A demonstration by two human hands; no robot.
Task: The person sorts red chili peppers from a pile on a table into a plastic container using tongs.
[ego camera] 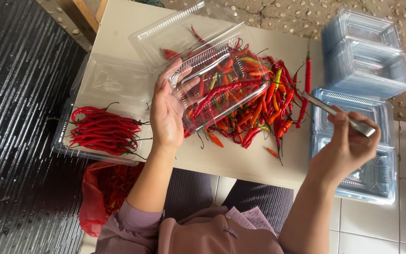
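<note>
My left hand [167, 110] grips the near edge of an open clear plastic clamshell box [222, 75], tilted over a heap of red, orange and green chilies [254, 103] on a beige table [240, 162]. A few chilies lie inside the box. My right hand [348, 141] holds metal tongs [337, 113] at the heap's right side, their tips close to a long red chili [308, 75].
At the left stands another open clamshell filled with long red chilies [104, 131]. A red plastic bag of chilies [104, 193] sits below it on the floor. Empty clear boxes lie at the right [372, 155], with a stack of them behind [365, 51].
</note>
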